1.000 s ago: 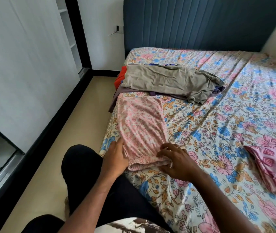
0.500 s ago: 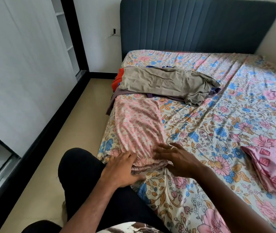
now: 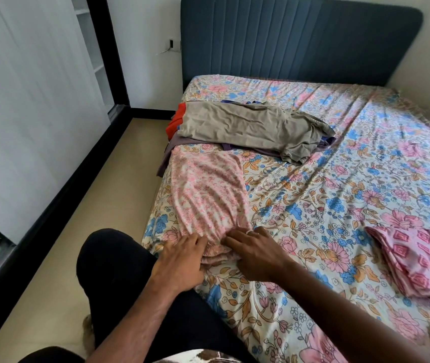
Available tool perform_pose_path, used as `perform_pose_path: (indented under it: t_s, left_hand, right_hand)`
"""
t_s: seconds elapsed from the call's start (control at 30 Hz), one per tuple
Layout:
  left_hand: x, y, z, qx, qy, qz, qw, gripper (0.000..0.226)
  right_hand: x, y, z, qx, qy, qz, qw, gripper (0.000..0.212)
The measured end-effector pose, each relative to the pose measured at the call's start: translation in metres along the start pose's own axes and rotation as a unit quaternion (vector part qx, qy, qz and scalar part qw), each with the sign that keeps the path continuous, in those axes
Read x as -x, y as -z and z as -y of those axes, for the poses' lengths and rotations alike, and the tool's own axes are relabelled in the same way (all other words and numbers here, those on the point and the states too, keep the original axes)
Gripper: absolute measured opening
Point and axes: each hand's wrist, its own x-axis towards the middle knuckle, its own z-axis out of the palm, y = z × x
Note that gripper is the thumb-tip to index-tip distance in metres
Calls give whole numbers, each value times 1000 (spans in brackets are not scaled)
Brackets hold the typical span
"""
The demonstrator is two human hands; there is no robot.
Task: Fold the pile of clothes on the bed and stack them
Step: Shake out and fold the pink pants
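Note:
A pale pink flowered garment (image 3: pixel 206 189) lies lengthwise along the left edge of the bed (image 3: pixel 339 195), its near end bunched into folds. My left hand (image 3: pixel 182 260) rests on the left side of that bunched end, fingers pressed into the cloth. My right hand (image 3: pixel 255 252) lies on its right side, fingers spread flat over the folds. Farther up the bed lies the pile of clothes (image 3: pixel 247 127), with a tan garment on top and red and purple pieces under it. A folded pink patterned cloth (image 3: pixel 418 260) lies at the right.
A dark blue headboard (image 3: pixel 300 40) stands at the far end. White wardrobe doors (image 3: pixel 25 100) with a black base run along the left. A strip of beige floor (image 3: pixel 77 244) separates them from the bed. My dark-trousered knee (image 3: pixel 114 263) is against the bed's edge.
Both hands have moved closer together at the garment's near end, gathering it into tighter folds. The view has shifted slightly.

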Motion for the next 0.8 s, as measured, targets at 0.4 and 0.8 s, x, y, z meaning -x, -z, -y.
perform_pose_path:
  t_s: [0.4, 0.8]
  left_hand:
    - [2, 5, 26, 401, -11, -211, 891, 27]
    - [-40, 25, 49, 600, 97, -268, 747, 29]
  right_hand:
    - [4, 23, -15, -319, -60, -218, 920, 13]
    - [-54, 30, -22, -542, -180, -288, 769, 45]
